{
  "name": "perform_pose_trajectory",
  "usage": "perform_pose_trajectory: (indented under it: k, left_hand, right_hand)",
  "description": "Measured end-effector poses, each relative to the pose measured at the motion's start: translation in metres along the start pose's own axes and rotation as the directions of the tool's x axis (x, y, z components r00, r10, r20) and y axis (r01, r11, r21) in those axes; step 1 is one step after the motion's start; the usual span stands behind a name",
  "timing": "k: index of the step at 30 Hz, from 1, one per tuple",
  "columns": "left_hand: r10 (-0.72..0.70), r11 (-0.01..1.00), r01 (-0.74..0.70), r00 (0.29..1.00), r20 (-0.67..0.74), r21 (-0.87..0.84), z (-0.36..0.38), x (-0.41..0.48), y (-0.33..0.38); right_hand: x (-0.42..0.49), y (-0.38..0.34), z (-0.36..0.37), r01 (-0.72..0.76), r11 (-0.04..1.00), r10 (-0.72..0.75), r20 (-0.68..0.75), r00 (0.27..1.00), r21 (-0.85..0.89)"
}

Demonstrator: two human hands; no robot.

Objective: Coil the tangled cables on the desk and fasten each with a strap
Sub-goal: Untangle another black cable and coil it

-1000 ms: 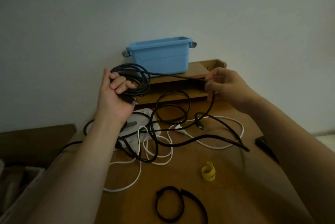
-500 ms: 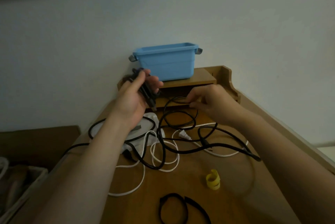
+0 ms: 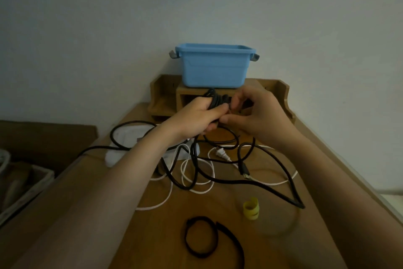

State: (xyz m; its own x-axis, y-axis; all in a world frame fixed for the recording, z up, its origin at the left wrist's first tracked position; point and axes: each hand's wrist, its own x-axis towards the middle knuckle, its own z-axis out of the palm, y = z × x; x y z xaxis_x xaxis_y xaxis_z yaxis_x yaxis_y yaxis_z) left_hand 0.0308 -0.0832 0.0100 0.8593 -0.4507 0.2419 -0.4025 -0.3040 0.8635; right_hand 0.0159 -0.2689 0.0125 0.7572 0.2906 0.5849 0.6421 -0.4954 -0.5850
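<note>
My left hand (image 3: 197,117) grips a bunched coil of black cable (image 3: 216,99) above the back of the wooden desk (image 3: 152,236). My right hand (image 3: 259,117) meets it from the right, its fingers curled and pinching the cable at the coil. The loose rest of the black cable (image 3: 250,181) lies in loops on the desk, tangled with a white cable (image 3: 197,178) whose two-pin plug (image 3: 221,152) shows. A black strap (image 3: 202,240) and a rolled yellow strap (image 3: 251,207) lie near the desk's front.
A blue plastic bin (image 3: 214,64) stands on a wooden desk shelf (image 3: 162,98) against the wall. A white power strip (image 3: 128,138) lies at the left under the cables. A wicker basket (image 3: 24,190) sits left of the desk.
My hands have come together at the coil; the right hand moved left and up to it. The camera view swung to the left, so the bin now sits nearer the middle.
</note>
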Motion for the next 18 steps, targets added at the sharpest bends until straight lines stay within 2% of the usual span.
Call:
perform_pose_trajectory:
  k: [3, 6, 10, 12, 14, 18]
  left_hand:
    - [-0.022, 0.992, 0.022, 1.000, 0.002, -0.126, -0.004, -0.003, 0.004]
    - [0.036, 0.979, -0.039, 0.999, -0.015, -0.202, -0.014, -0.007, 0.004]
    - [0.118, 0.964, -0.148, 0.982, -0.146, -0.219, -0.026, -0.007, 0.001]
    - [0.122, 0.952, -0.192, 0.953, -0.279, -0.238, -0.028, -0.005, 0.000]
    - [0.123, 0.936, -0.234, 0.918, -0.377, -0.264, -0.030, -0.003, -0.002]
    - [0.119, 0.899, -0.294, 0.878, -0.464, -0.325, -0.032, -0.001, -0.003]
  right_hand:
    - [0.000, 0.001, -0.003, -0.085, 0.984, 0.068, 0.112, 0.991, 0.157]
    - [-0.002, 0.009, -0.007, -0.249, 0.934, 0.171, 0.293, 0.941, 0.255]
    - [-0.005, 0.026, -0.007, -0.312, 0.945, 0.222, 0.499, 0.838, 0.103]
    - [-0.006, 0.033, -0.006, -0.322, 0.946, 0.254, 0.531, 0.808, 0.037]
    - [-0.005, 0.036, -0.005, -0.327, 0.945, 0.266, 0.521, 0.811, 0.027]
    - [-0.004, 0.040, -0.007, -0.338, 0.940, 0.281, 0.459, 0.843, 0.045]
